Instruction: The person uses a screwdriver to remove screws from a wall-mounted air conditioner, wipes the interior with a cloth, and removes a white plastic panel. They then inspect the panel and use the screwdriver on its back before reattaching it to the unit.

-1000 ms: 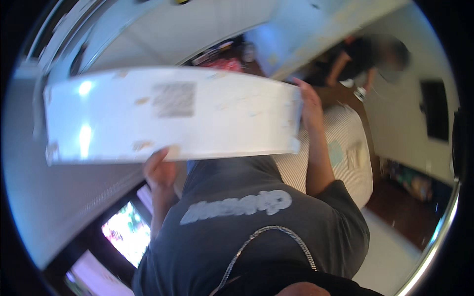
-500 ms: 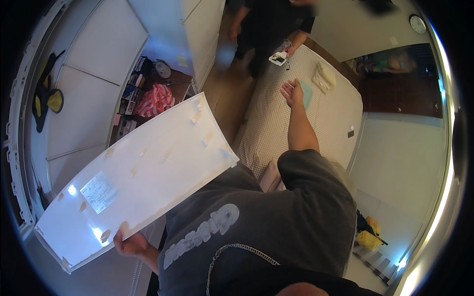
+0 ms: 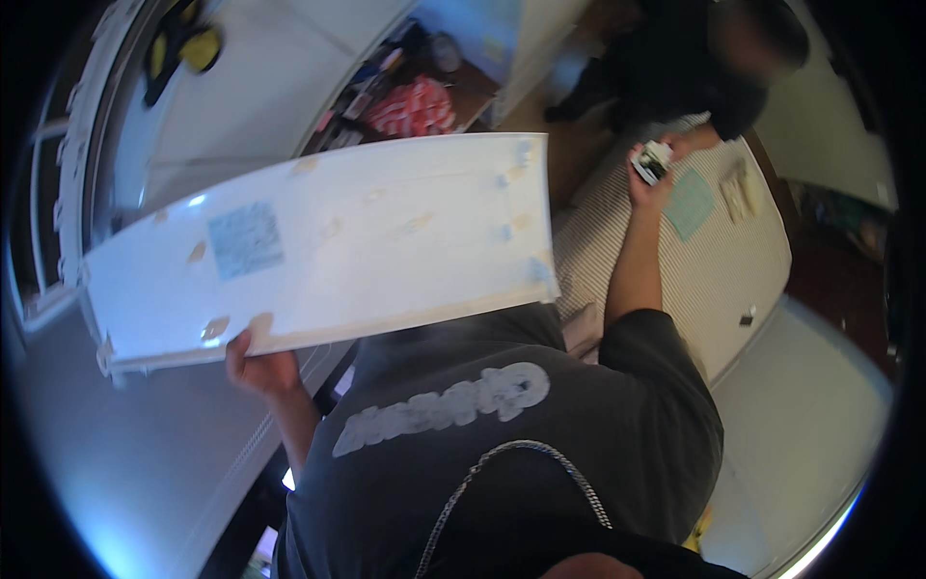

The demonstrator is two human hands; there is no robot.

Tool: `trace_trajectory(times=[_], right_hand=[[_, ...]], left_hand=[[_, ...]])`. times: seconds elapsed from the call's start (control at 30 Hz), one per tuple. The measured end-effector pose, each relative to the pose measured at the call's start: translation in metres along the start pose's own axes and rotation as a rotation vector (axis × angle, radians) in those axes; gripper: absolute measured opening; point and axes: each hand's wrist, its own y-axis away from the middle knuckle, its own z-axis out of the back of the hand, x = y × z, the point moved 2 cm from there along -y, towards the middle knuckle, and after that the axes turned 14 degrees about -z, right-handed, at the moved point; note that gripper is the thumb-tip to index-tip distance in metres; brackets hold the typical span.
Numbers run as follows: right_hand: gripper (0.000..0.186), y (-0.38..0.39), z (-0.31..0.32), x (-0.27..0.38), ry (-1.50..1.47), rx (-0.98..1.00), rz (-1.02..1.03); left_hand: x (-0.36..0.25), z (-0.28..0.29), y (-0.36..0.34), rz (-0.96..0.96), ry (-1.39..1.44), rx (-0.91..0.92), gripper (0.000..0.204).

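Observation:
My left hand [image 3: 264, 372] grips the lower edge of a long white plastic panel [image 3: 371, 251], which is held up in front of my body at the left. A printed label [image 3: 247, 239] and several brownish and bluish marks show on its face. My right arm reaches out over the bed, and my right hand [image 3: 647, 191] is closed on a small white container [image 3: 652, 162] with something dark in it. A co-worker's hand [image 3: 683, 145] touches the same container from the far side. What the container holds is too small to make out.
Under my right arm stretches a bed [image 3: 704, 280] with a checked cover. On it lie a green cloth [image 3: 689, 205], a folded beige cloth [image 3: 741, 193] and a small dark object [image 3: 748, 316]. The co-worker [image 3: 666, 68] stands beyond. A red-striped cloth [image 3: 413, 106] lies on a shelf behind the panel.
My right hand, open before, now grips the white container that the co-worker holds out. The panel has turned closer to level. The whole view has shifted.

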Motion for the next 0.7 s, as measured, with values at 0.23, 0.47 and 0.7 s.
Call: trace_trajectory(times=[0.23,0.47,0.7], right_hand=[[0.065,0.067,-0.191,-0.088,-0.015,0.238,-0.197],[0.086,0.107,-0.383,-0.138,0.284,0.553,-0.387],[0.093,0.106,-0.477,-0.244,1.109,0.683,-0.459]], left_hand=[[-0.008,0.007,-0.005,0.023,0.176,0.029,0.048],[-0.02,0.022,-0.016,-0.076,0.138,-0.003,0.05],[-0.016,0.023,-0.024,-0.103,0.181,0.028,0.047]])
